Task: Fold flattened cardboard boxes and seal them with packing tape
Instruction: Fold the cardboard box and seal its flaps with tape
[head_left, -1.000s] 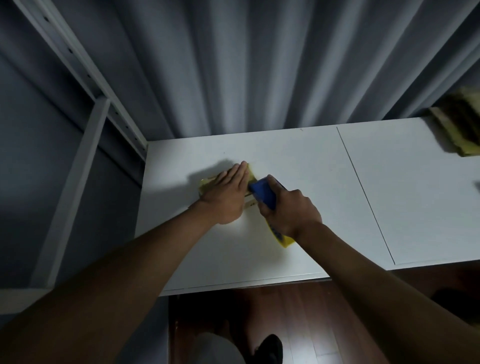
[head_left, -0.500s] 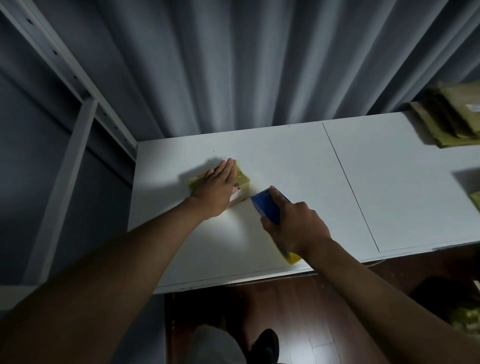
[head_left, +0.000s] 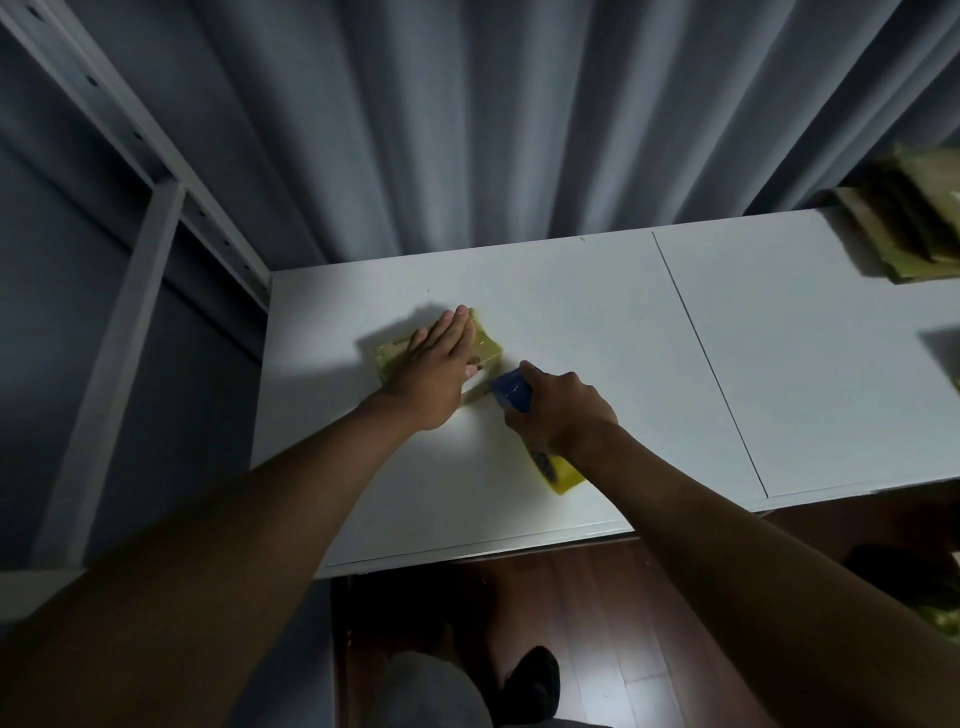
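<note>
1. Where the white desk meets the metal shelf frame at its left edge, the left hand lies flat with straight fingers, pressing on a small yellowish cardboard box in the left half of the desk, nearer the back edge than the front.
2. Just right of that box, the right hand has its fingers curled round a tape dispenser: the blue head points at the box's near side, and the yellow end sticks out below the wrist toward the front edge. Whether the blue head touches the box cannot be told.
3. Right of the hands, a seam runs from the back edge to the front edge and splits the desktop in two panels.
4. At the back right corner lies a stack of flattened cardboard boxes, partly cut off by the frame.
5. Grey curtains hang behind the back edge, and dark wooden floor shows below the front edge.
</note>
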